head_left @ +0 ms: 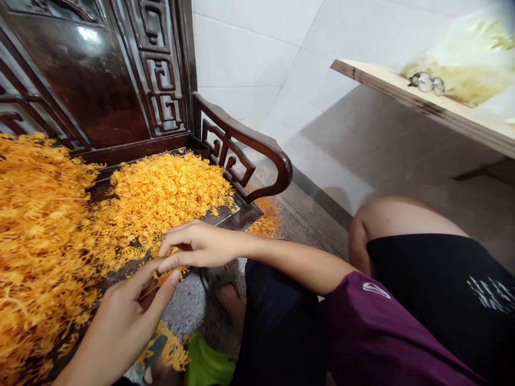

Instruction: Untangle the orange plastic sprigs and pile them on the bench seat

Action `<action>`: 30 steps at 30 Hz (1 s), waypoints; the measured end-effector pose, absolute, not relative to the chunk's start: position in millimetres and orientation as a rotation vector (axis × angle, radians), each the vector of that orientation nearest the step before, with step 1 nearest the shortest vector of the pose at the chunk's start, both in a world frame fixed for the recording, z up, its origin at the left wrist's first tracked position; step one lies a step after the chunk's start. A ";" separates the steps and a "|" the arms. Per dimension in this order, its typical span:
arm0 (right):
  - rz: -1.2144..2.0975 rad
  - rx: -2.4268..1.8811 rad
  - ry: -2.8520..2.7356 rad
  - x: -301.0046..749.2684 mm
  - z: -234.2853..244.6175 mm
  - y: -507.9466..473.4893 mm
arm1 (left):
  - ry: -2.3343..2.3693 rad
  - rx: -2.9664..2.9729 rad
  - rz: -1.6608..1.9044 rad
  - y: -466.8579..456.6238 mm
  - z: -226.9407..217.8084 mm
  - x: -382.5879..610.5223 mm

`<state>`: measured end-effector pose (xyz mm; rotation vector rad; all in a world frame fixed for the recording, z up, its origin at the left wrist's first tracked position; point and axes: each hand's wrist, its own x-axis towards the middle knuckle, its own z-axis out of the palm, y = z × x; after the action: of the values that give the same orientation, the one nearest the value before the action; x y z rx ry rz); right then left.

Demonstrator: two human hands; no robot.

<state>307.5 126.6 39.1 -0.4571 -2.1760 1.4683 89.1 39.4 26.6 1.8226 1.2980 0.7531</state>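
My left hand (126, 308) is closed in a pinch on orange plastic pieces, a few strands showing between thumb and fingers. A spiky orange cluster (175, 351) hangs below it; whether it joins the held pieces I cannot tell. My right hand (197, 244) meets the left fingertips, its thumb and fingers curled round orange plastic pieces (177, 262) partly hidden by the hands. Just beyond lies a heap of small orange spidery plastic pieces (173, 187) on the seat. A taller heap of stemmed orange pieces (36, 241) rises at the left, beside my left hand.
The heaps rest on a dark carved wooden bench (116, 96) with a curved armrest (257, 145). More orange bits (265, 217) lie on the floor behind it. At upper right, a wooden board (386, 80) holds glasses (426, 83) and a clear bag (475, 69). A green shoe (209, 362) is below.
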 end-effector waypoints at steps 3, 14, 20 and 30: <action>1.512 -0.547 -2.027 314.1 42.8 130.2 | 1.297 1.833 0.694 37.7 25.7 87.4; 1.607 -0.519 -2.144 320.9 40.1 122.9 | 1.332 1.770 0.778 42.8 18.2 84.4; 1.717 -0.450 -1.807 316.7 37.6 123.9 | 1.408 1.716 0.757 46.7 19.0 86.4; 2.186 -0.306 -1.322 324.1 40.6 132.5 | 1.129 1.826 0.696 53.9 19.6 75.8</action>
<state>324.1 132.5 40.6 -0.3065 -1.3225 2.1863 75.8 53.9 19.6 1.8262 1.1291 0.6957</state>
